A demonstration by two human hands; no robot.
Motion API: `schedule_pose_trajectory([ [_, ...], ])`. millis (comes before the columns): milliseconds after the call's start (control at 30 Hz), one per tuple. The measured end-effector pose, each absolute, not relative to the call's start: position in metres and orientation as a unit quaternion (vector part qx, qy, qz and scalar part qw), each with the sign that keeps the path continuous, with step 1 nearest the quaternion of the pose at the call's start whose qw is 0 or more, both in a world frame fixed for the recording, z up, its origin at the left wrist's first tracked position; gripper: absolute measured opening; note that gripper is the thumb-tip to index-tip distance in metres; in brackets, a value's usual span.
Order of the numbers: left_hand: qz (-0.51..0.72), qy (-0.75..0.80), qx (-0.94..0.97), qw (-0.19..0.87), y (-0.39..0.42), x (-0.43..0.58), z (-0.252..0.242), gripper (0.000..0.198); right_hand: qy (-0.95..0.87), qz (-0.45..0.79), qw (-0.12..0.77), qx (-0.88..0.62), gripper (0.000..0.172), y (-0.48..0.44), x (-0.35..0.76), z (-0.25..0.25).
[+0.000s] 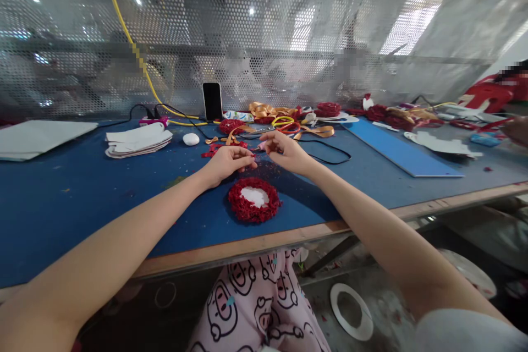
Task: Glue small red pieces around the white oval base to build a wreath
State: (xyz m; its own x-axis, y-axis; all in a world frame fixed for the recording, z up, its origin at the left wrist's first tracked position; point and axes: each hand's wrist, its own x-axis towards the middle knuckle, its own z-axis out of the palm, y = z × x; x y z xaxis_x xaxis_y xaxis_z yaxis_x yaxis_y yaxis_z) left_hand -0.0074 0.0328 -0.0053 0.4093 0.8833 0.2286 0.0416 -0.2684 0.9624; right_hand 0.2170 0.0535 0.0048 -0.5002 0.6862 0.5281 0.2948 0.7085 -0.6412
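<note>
A fluffy red ring with a white centre lies near the table's front edge, below both hands. Just behind it, my left hand is closed, thumb and fingertips pinched on something small and red. My right hand is beside it, a short gap to the right, with its fingers curled together near a small pink thing; what it grips is too small to make out. Red ribbon pieces lie behind my left hand, and scissors with yellow and orange handles lie behind my right hand.
On the blue table are white cut sheets, a white oval object, an upright phone, gold ribbon and a blue board. Another person's hand shows at far right.
</note>
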Motion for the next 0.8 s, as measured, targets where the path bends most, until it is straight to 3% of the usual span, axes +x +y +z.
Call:
schedule_pose_trajectory([
  [267,0.403,0.343,0.683,0.504,0.032,-0.006,-0.006,0.03,-0.834,0.239,0.397,-0.298,0.042,0.051,0.216,0.008],
  [533,0.409,0.358,0.687,0.483,0.032,-0.008,-0.007,0.033,-0.869,0.201,0.344,-0.292,0.03,0.035,0.211,0.02],
  [800,0.411,0.372,0.678,0.483,0.033,-0.008,-0.008,0.036,-0.873,0.157,0.364,-0.284,0.016,0.039,0.208,0.016],
])
